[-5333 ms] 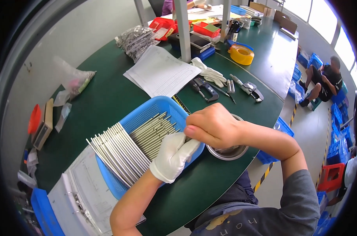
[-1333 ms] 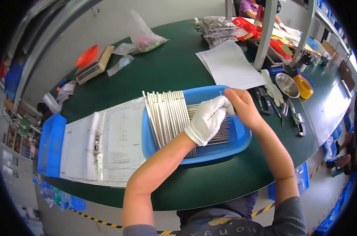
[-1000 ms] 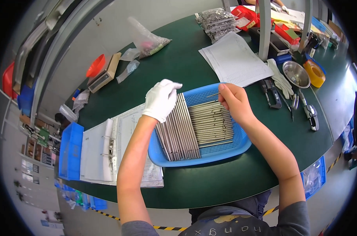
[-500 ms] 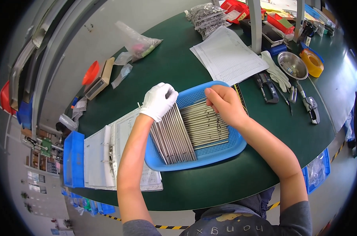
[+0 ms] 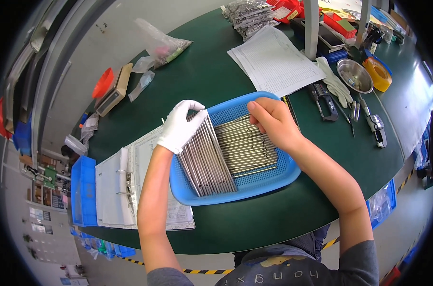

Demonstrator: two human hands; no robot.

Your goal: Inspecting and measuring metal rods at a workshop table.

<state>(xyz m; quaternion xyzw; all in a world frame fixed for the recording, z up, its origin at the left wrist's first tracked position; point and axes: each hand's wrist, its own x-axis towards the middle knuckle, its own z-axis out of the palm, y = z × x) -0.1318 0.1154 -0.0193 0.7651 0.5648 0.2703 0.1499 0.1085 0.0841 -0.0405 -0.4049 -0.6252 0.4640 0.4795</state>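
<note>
A blue perforated plastic basket (image 5: pixel 254 193) holds two groups of thin metal rods. The left group of rods (image 5: pixel 208 159) lies steeply slanted, side by side. The right group of rods (image 5: pixel 250 152) runs more crosswise. My left hand (image 5: pixel 182 127), in a white glove, curves its thumb and fingers around the upper ends of the left rods. One rod end pokes out left of the glove. Bare, my right hand (image 5: pixel 276 123) hovers above the right rods with its fingers curled and the thumb against them. What it may pinch is hidden.
Left of the basket lies an open ring binder (image 5: pixel 114 188) beside a blue bin (image 5: pixel 84 190). Paper sheets (image 5: pixel 278 62) lie behind it. On the right are digital micrometers (image 5: pixel 325 102), a white glove (image 5: pixel 335 83), a metal bowl (image 5: pixel 355 76) and a tape roll (image 5: pixel 376 74).
My left hand has shifted slightly left, and its thumb and fingers have spread a little around the rod ends. My right hand stays curled in nearly the same place. The whole view shifts slightly.
</note>
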